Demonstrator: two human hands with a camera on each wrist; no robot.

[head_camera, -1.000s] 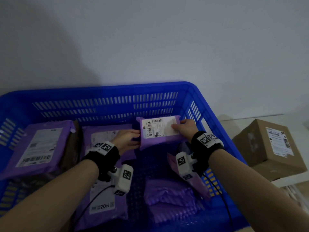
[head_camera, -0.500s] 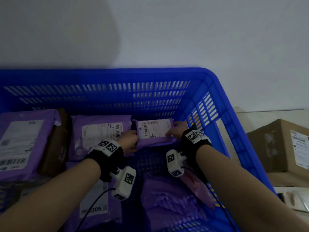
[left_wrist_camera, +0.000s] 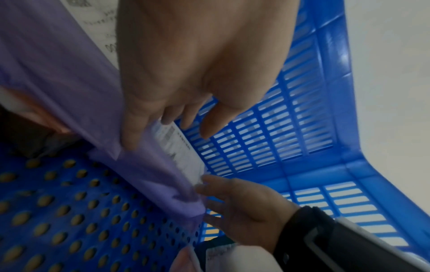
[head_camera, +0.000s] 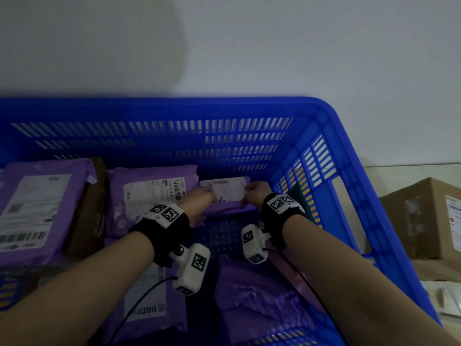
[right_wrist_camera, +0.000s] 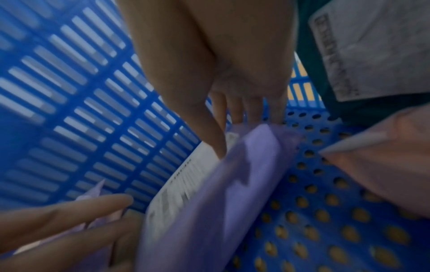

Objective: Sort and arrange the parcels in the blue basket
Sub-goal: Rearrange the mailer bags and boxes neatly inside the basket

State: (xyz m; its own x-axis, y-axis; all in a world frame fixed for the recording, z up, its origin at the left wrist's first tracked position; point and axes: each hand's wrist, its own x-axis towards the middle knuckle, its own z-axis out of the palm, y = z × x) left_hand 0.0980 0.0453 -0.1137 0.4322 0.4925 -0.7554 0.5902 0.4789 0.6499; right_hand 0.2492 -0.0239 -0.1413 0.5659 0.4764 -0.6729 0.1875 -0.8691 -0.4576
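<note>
A small purple parcel [head_camera: 228, 196] with a white label lies low in the blue basket [head_camera: 349, 171], near its far right corner. I hold it at both ends. My left hand [head_camera: 199, 201] grips the left end, thumb on the purple near side and fingers on the label. My right hand [head_camera: 254, 193] grips the right end. In the left wrist view, the left hand [left_wrist_camera: 163, 136] pinches the parcel [left_wrist_camera: 163, 174]. The right wrist view shows my right hand [right_wrist_camera: 239, 136] with its thumb on the label of the parcel [right_wrist_camera: 209, 202] and its fingers behind the end.
More purple parcels lie in the basket: a large one [head_camera: 37, 208] at left, one [head_camera: 149, 196] beside the held parcel, a "20" labelled one [head_camera: 147, 300], and a crumpled one [head_camera: 262, 295] in front. A cardboard box [head_camera: 424, 216] stands outside at right.
Both hands have carried the small parcel down and away toward the basket's far wall, next to the middle parcel. The head view has leaned forward over the basket.
</note>
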